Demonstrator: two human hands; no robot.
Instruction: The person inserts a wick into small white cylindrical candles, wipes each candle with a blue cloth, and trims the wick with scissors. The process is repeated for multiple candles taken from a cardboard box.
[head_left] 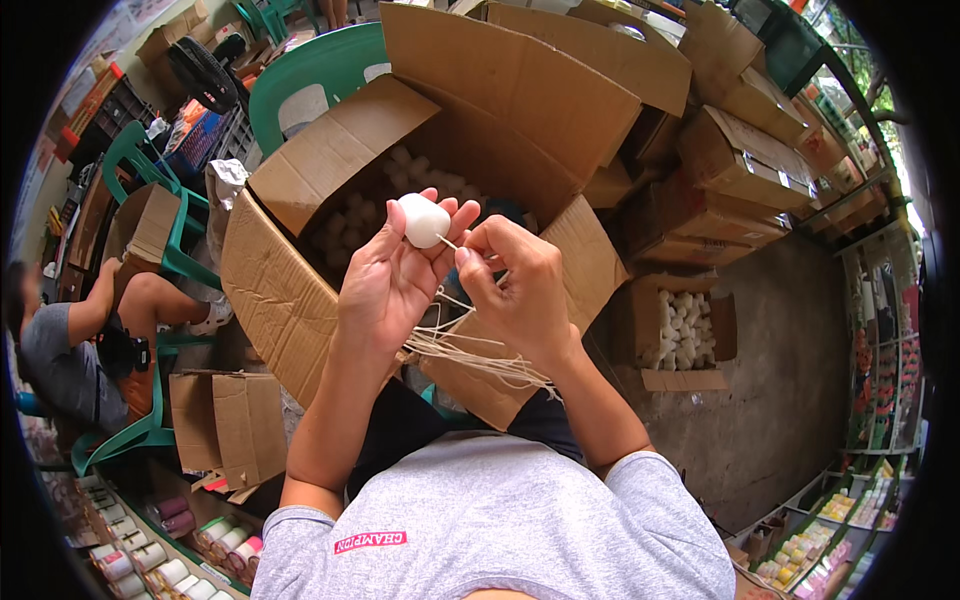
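Observation:
Over a large open cardboard box [500,95], my left hand [380,285] is palm up, its fingers curled round a small white rounded candle [424,220]. My right hand [520,285] pinches a thin cream wick [447,241] between thumb and forefinger, at the candle's lower right side. How far the wick goes into the candle is hidden. Below both hands, a loose bundle of long cream wicks [480,365] lies across the box's near flap [475,395]. Many similar white pieces [345,225] fill part of the box.
A smaller carton [683,380] of white pieces sits on the floor at right. Stacked cartons [740,160] stand behind it. At left, a seated person [75,345] is near green chairs [185,240] and an open carton [245,425]. Shelves [870,510] line the lower right.

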